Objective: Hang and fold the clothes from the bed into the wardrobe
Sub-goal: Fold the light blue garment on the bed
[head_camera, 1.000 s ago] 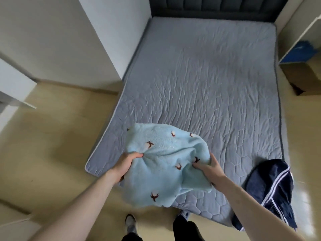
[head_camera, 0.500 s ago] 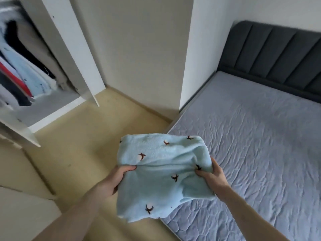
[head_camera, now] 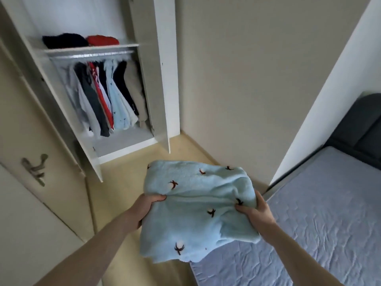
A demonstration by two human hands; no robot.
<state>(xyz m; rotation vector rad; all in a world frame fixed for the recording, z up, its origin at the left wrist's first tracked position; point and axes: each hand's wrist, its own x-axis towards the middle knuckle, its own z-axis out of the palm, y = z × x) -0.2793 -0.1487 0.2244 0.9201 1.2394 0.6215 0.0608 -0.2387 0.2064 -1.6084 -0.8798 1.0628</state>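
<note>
Folded blue garment held before the open wardrobe
The left hand and right hand each gripped one side, beside the bed.

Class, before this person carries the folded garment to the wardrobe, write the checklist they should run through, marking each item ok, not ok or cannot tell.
1. Left hand grips the light blue folded garment: ok.
2. Right hand grips its other side: ok.
3. Fold tidy: not ok, near edge droops.
4. Wardrobe doors open: ok.
5. Top shelf has room beside the red folded garment: ok.
6. Floor to wardrobe unobstructed: ok.
</note>
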